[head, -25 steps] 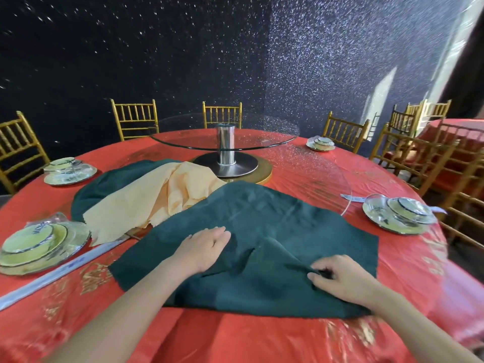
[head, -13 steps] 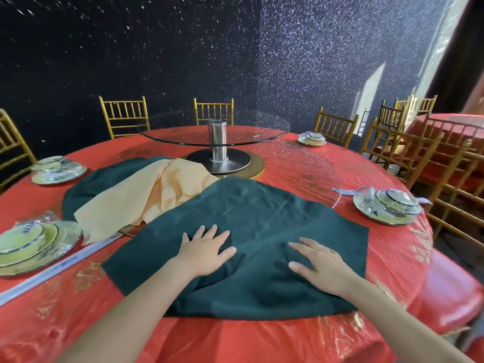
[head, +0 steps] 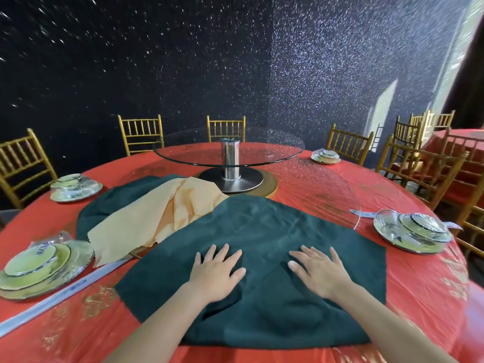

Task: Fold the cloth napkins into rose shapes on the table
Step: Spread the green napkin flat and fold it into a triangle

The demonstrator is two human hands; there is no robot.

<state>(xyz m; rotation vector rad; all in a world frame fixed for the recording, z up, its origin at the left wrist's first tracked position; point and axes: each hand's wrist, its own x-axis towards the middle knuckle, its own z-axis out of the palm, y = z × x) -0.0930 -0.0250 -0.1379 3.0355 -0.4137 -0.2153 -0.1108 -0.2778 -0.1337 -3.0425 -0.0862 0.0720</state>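
A dark green napkin [head: 262,244] lies spread on the round desk [head: 327,184], which is draped in red and covered with clear plastic. The cloth sits at the near edge of the desk, directly in front of the person, with a fold line running diagonally across its near half. Both hands rest palm-down on it, side by side but apart — the left hand [head: 216,275] with its fingers [head: 225,254] splayed and holding nothing, the right hand [head: 320,271] likewise flat, its fingers [head: 311,254] spread wide.

Just beyond the left hand a peach napkin [head: 159,218] lies crumpled, partly overlapping a second green napkin [head: 125,200] behind it; its near edge touches the spread cloth. A glass turntable [head: 227,150] on a steel post stands at the desk's centre. Wrapped place settings sit around the rim — one at the near left [head: 42,268], one farther left [head: 76,187], one at the right [head: 412,231] and one at the far right [head: 326,156]. Gold chairs [head: 140,132] ring the desk against a dark glittering wall.
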